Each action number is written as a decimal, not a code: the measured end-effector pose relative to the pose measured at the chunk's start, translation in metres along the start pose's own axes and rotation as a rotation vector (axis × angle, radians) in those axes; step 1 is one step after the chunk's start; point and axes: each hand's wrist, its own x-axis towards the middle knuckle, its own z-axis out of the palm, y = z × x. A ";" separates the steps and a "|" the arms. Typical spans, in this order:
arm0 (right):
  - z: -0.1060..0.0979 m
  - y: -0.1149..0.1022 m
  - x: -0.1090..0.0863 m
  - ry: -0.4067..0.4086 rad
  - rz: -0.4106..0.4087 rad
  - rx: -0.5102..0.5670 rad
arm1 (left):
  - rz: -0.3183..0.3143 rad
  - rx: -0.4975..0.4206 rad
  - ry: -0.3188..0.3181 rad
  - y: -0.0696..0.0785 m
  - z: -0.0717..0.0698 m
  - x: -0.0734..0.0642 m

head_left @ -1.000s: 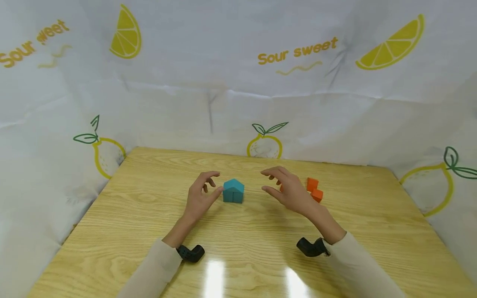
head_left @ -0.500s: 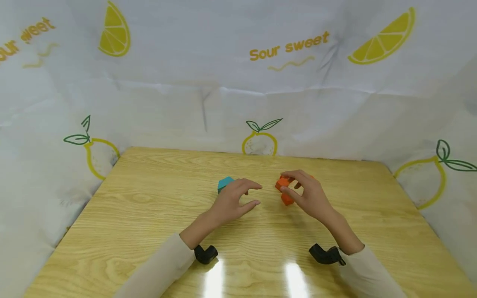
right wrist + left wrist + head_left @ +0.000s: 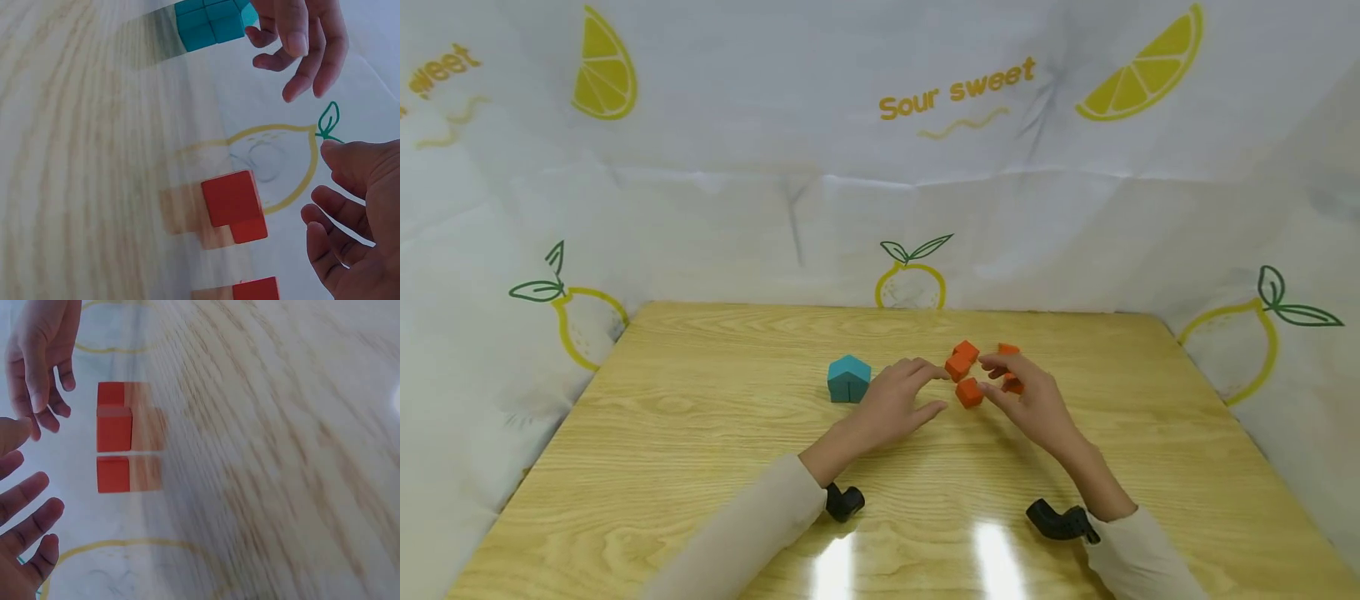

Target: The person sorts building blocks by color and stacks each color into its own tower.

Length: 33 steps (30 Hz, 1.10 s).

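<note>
My left hand [image 3: 901, 402] reaches over the table with fingers loosely bent and nothing in them, just left of several orange-red cubes. Facing it from the right, my right hand [image 3: 1028, 402] has its thumb and fingers apart, also holding nothing. Between the hands lie a near cube [image 3: 969, 392] and a pair of cubes [image 3: 957, 367] set close together. The right hand partly covers more orange-red blocks [image 3: 1013, 384] behind it. In the left wrist view, red cubes [image 3: 114, 430] stand beyond the spread fingers. The right wrist view shows a red cube [image 3: 231, 199] beside the right hand.
A teal house shape [image 3: 848, 380] built of small blocks, with a peaked top, stands left of the left hand. The wooden table [image 3: 715, 433] ends at a white lemon-print cloth [image 3: 760, 225] hanging behind and at both sides.
My left hand has moved right, away from the teal house and over to the cubes. My right hand has shifted right, uncovering several cubes. The head view has turned slightly right.
</note>
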 end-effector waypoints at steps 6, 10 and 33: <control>0.004 0.009 -0.007 -0.020 0.057 0.010 | -0.040 -0.007 -0.033 0.004 0.010 0.009; 0.007 0.013 -0.009 -0.033 0.079 0.019 | -0.089 0.019 -0.070 0.002 0.019 0.014; 0.021 0.019 -0.018 -0.069 0.098 0.044 | -0.264 -0.016 -0.106 0.006 0.051 0.027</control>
